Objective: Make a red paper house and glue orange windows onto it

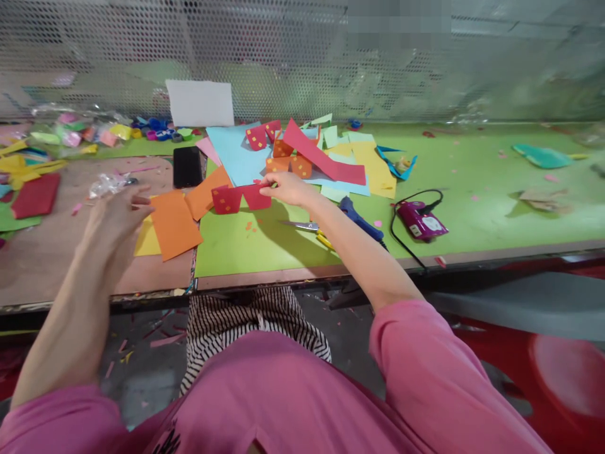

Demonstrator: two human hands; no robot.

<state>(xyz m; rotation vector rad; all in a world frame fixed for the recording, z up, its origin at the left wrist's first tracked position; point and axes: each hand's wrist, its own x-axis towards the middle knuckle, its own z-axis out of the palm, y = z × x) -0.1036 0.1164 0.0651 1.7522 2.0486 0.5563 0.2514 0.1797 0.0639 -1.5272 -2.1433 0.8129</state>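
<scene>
My right hand [287, 188] pinches the right end of red paper glasses [227, 198], which carry small yellow squares on the left half. My left hand [115, 216] hovers at the left edge of an orange paper sheet [176, 226], fingers apart; whether they touch it I cannot tell. A yellow sheet [148, 239] pokes out beneath the orange one. Below my right wrist lie scissors [305, 226] with yellow handles, partly hidden by the forearm. Behind the held glasses stand another red spotted pair [258, 137] and orange spotted glasses [300, 166].
A dark phone [187, 167] lies behind the orange sheets. To the right are a blue glue gun [362, 219] and a purple device [422, 221] with a black cable. A red paper strip [321, 156] tops the paper pile. A perforated metal panel [293, 63] backs the table.
</scene>
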